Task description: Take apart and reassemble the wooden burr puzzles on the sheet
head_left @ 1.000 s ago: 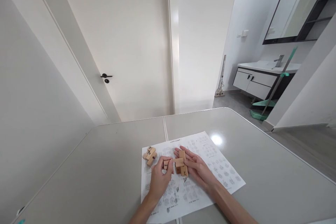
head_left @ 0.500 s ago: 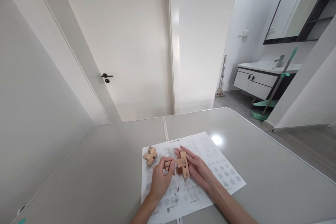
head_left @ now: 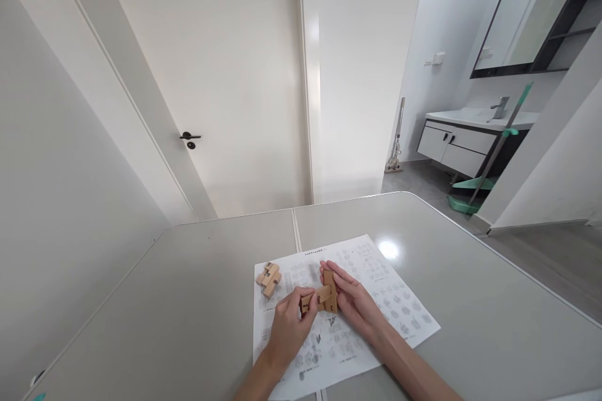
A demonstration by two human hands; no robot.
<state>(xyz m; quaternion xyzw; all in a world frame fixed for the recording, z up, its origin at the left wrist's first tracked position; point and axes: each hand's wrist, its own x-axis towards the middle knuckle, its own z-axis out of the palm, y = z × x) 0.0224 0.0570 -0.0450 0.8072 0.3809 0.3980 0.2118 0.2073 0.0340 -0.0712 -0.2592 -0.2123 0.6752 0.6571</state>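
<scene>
Over a printed sheet [head_left: 362,348], my left hand [head_left: 290,322] pinches a wooden puzzle piece [head_left: 323,294] between thumb and fingers. That piece crosses an upright wooden piece marked 2 [head_left: 331,302], which rests against the palm and fingers of my right hand [head_left: 355,301]. The two pieces touch, and dark numerals show on their ends. Whether they are locked together I cannot tell. Beyond my left hand, on the sheet's far left corner, lies a small joined cluster of wooden pieces [head_left: 269,279].
The sheet lies on a grey folding table [head_left: 188,301] with a seam [head_left: 297,232] down its middle. Past the table stand a white door [head_left: 244,75] and, at right, a washbasin cabinet [head_left: 461,144] with a green broom and dustpan [head_left: 464,204].
My left hand has moved slightly right, and the pieces are now closer together and tilted a little differently. My right hand has barely shifted.
</scene>
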